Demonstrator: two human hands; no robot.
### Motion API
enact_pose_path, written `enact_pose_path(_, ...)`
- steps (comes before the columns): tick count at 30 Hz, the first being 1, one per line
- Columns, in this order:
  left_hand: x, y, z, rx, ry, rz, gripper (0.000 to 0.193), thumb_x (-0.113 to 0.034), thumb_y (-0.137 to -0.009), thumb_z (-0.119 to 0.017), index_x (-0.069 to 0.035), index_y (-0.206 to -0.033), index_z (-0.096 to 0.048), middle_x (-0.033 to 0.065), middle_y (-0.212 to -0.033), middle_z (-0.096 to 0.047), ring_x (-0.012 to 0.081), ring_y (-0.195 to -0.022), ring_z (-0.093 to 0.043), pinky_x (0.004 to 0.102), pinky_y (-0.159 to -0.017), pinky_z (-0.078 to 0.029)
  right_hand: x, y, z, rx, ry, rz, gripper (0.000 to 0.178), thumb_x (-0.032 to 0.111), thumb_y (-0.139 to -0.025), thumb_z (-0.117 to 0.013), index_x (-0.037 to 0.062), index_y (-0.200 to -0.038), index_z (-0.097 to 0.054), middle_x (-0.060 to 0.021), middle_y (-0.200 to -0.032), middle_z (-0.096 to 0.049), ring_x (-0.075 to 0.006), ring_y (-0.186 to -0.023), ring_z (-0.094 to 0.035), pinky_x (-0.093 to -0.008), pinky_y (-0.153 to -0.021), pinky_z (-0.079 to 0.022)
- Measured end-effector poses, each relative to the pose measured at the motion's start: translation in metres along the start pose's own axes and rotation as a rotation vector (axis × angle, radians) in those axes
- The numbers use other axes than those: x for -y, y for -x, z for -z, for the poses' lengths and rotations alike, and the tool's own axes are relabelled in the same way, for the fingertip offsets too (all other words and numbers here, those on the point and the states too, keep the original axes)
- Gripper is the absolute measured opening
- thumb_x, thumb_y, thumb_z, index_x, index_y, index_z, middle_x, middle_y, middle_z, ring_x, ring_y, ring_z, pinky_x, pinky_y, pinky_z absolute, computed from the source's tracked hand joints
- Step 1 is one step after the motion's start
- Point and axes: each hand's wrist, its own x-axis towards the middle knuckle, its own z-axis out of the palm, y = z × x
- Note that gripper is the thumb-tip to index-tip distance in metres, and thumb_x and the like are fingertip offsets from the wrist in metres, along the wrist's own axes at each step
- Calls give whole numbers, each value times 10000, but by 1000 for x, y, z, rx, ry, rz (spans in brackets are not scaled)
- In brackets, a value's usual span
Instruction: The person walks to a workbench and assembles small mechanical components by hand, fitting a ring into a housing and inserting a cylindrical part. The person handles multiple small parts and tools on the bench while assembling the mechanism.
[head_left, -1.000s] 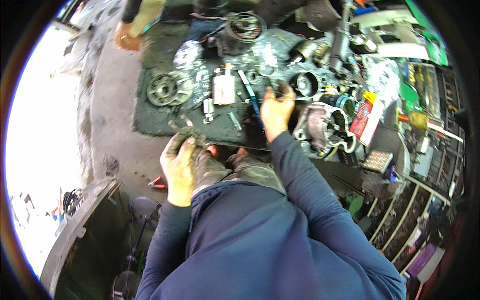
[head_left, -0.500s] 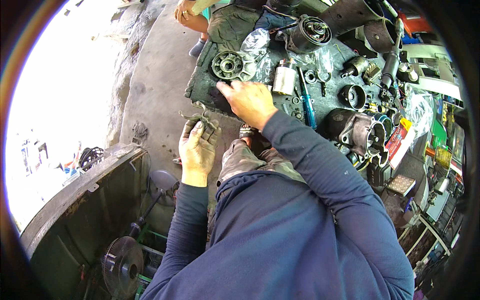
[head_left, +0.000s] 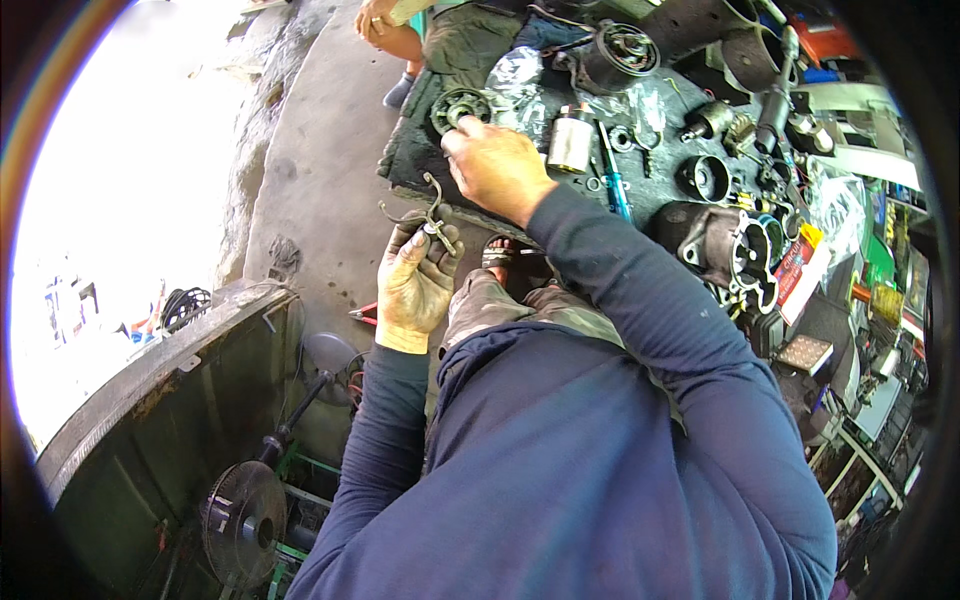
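Note:
My left hand (head_left: 418, 290) pinches a thin forked metal lever (head_left: 432, 222) with two curved prongs pointing up, held over the floor in front of the workbench's near edge. At the bench's left end, my right hand (head_left: 500, 168) curls over a round cast-metal end cover (head_left: 455, 100). Its thumb and index finger lie at the cover's near rim, while the other fingertips are hidden beneath the hand. Right of that hand stands a silver metal cylinder (head_left: 570, 142), with a blue-handled screwdriver (head_left: 615, 185) beside it.
The dark workbench (head_left: 655, 185) carries a motor body (head_left: 618, 58), a large open housing (head_left: 712, 250) and plastic bags. Beyond its left end another person's hand (head_left: 375, 20) shows. Red-handled pliers (head_left: 364, 314) lie low on the left, above a fan (head_left: 245, 525) beside a metal panel (head_left: 130, 430).
My right hand has moved farther over the end cover and now hides its right part. My left hand has shifted right and slightly down, and the forked lever is turned with its prongs more upright.

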Motion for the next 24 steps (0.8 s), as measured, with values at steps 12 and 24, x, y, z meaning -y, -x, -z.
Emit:
enact_pose_path(12, 83, -37, -90, 204, -93, 364, 314, -20, -1029, -676, -67, -1338, -643, 158, -1205, -755, 302, -1058, -775, 480, -899, -673, 2, 154, 125, -281, -1301, -684, 234, 173, -1032, -741, 10, -1196, -779, -12, -782, -732, -58, -444, -543, -258, -407, -433)
enact_pose_path(24, 157, -43, -201, 388, -257, 511, 327, -36, -998, -733, -37, -1320, -676, 161, -1193, -761, 308, -948, -771, 422, -871, -653, -31, 244, 210, -646, -1294, -421, 188, 52, -989, -758, -11, -1166, -774, -44, -1053, -760, -112, -969, -685, -281, -886, -562)
